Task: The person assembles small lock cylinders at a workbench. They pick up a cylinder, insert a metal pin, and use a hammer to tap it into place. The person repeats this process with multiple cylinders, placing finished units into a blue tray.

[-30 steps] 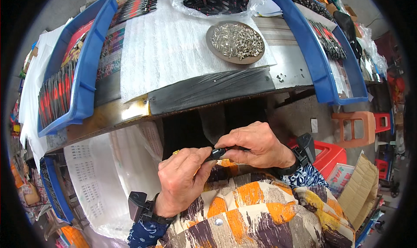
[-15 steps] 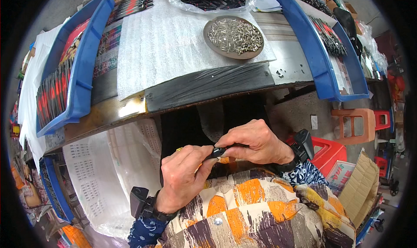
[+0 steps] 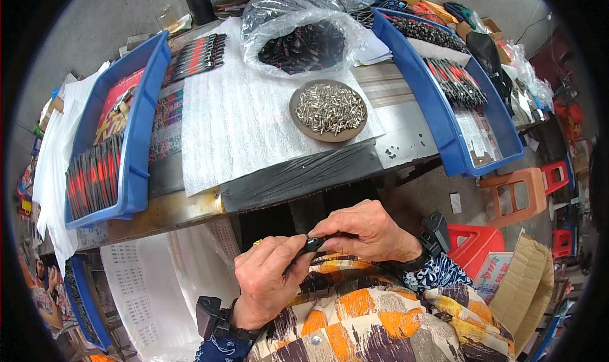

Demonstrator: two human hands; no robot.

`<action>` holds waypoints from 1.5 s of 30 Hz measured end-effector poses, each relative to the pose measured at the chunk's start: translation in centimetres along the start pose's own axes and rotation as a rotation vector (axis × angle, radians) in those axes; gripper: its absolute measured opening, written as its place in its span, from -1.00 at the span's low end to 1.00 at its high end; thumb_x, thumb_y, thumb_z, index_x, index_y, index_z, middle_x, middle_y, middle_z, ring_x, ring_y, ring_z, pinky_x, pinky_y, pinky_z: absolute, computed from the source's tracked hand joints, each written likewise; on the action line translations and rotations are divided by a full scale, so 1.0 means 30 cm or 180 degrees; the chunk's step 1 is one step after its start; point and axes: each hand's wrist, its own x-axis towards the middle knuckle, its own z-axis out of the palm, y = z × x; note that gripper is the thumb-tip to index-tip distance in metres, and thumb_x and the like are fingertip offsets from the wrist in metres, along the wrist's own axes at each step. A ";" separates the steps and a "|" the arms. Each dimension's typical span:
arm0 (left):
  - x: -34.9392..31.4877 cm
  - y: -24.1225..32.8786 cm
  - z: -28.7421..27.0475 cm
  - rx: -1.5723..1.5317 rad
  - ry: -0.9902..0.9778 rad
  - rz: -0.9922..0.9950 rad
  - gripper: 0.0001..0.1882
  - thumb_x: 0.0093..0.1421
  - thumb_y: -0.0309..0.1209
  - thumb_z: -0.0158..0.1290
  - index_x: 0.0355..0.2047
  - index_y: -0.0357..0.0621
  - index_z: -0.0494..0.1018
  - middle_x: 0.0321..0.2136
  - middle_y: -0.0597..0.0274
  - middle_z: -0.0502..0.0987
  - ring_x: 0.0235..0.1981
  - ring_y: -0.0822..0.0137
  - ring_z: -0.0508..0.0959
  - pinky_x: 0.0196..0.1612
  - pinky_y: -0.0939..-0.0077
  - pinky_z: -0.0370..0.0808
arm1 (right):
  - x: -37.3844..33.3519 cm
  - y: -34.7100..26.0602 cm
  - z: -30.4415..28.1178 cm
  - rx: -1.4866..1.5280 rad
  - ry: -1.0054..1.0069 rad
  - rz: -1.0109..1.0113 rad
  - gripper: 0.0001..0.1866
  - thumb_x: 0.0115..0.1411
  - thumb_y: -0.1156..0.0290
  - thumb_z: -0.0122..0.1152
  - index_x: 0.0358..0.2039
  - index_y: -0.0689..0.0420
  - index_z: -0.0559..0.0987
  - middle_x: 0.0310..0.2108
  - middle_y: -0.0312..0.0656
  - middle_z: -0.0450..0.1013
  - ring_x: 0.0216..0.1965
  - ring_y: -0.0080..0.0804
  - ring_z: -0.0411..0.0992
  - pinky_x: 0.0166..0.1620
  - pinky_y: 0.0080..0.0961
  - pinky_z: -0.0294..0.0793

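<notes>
Just beyond my lap, in front of the table edge, both hands meet around a small glossy black piece (image 3: 313, 244); my fingers cover much of it, so its exact kind cannot be told. My left hand (image 3: 269, 274) pinches its left end between thumb and fingers. My right hand (image 3: 368, 230) is closed at the other end, where a dark slim section runs back between thumb and index finger. On the table ahead, a round brown dish (image 3: 303, 128) holds a heap of small silver metal pins. Behind it sits an open clear plastic bag (image 3: 355, 38) of black-and-red pieces.
White foam sheeting (image 3: 222, 118) covers the table's middle. A blue bin (image 3: 143, 130) at left holds a row of black-and-red slim items; another blue bin (image 3: 438, 118) stands at right. Red stool (image 3: 472, 241), orange stool (image 3: 530, 203) and cardboard (image 3: 526, 279) are at lower right.
The view has tilted up, so the table, dish and bag sit lower and more of the back shows. Both hands still hold the black piece, turned slightly.
</notes>
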 end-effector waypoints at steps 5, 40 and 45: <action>0.039 -0.005 -0.012 0.0130 0.0144 -0.0047 -0.70 -0.13 -0.61 0.29 -0.31 -0.21 0.56 -0.51 0.14 0.55 -0.54 0.22 0.56 -0.48 0.44 0.51 | 0.038 -0.019 -0.091 -0.0523 0.0021 -0.0098 -0.70 0.08 0.36 0.39 -0.22 0.24 0.57 -0.43 -0.10 0.52 -0.49 -0.31 0.52 -0.43 -0.48 0.49; 0.068 -0.036 -0.091 0.0595 0.0544 -0.0132 -0.81 0.01 -0.56 0.28 -0.33 -0.28 0.57 -0.57 0.23 0.48 -0.63 0.51 0.41 -0.59 0.68 0.31 | 0.152 0.097 -0.167 -0.2948 0.1156 0.0132 -0.80 -0.10 0.51 0.40 -0.41 0.18 0.58 -0.38 -0.17 0.40 -0.23 -0.15 0.38 -0.26 -0.25 0.45; 0.063 -0.025 -0.093 0.0607 0.0514 -0.0179 -0.77 -0.06 -0.60 0.28 -0.33 -0.26 0.56 -0.55 0.16 0.50 -0.60 0.32 0.48 -0.53 0.52 0.41 | 0.152 0.100 -0.182 -0.2769 0.0990 0.0155 -0.83 -0.08 0.52 0.36 -0.43 0.17 0.57 -0.39 -0.18 0.40 -0.22 -0.14 0.38 -0.24 -0.25 0.43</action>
